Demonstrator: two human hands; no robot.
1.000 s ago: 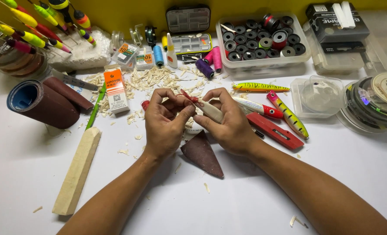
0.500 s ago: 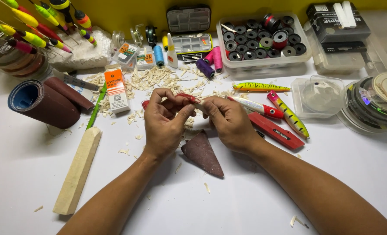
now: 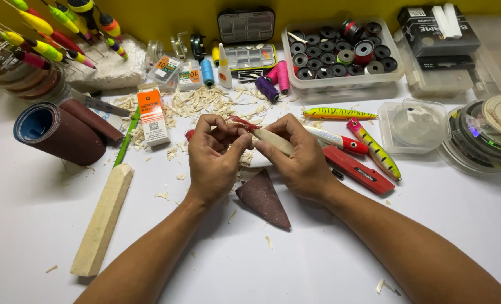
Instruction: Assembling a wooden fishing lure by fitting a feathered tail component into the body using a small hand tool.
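While gripped at its pale body by right hand [image 3: 301,160], wooden lure blank [image 3: 270,138]: red-wound tip pinched by left hand [image 3: 217,160]; sandpaper scrap [image 3: 264,200] just below both.

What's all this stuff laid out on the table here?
Wooden lure blank: one, pale with red end, held in both hands.
Sandpaper piece: one, dark brown, below the hands.
Wood block: one, pale, left front.
Sandpaper rolls: two, brown, left.
Lures: three, yellow and red-white, right of hands.
Knife: one, red, right.
Spool box: one, clear, back.
Shavings: many, pale, centre back.
Left hand: grip on blank.
Right hand: grip on blank.
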